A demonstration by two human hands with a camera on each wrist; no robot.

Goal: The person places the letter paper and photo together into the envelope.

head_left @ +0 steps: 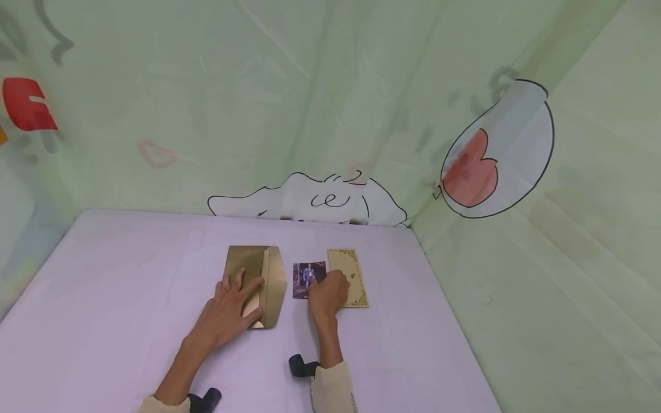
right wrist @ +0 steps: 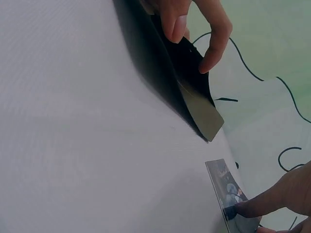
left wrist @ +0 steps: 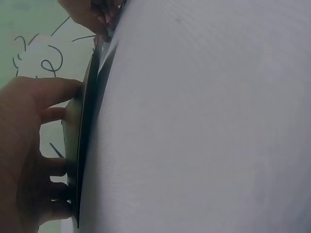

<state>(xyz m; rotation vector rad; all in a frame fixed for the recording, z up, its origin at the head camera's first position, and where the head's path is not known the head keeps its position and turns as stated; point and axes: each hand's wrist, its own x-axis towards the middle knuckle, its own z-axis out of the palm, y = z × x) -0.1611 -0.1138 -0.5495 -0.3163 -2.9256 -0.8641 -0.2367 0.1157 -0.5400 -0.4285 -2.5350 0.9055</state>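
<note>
A gold envelope lies on the table with its flap folded out to the right. My left hand rests on it with fingers spread; in the left wrist view, the fingertips touch the envelope. To its right, a small photo shows a standing figure. My right hand pinches the photo near its lower right, thumb on its face. In the right wrist view the photo tilts up from the table. Beside it lies a cream card with an ornate gold border, partly hidden by the right hand.
A pale lilac cloth covers the table. Behind it hangs a light green curtain with cartoon drawings, and more curtain runs along the right side. Dark cameras are strapped to both wrists.
</note>
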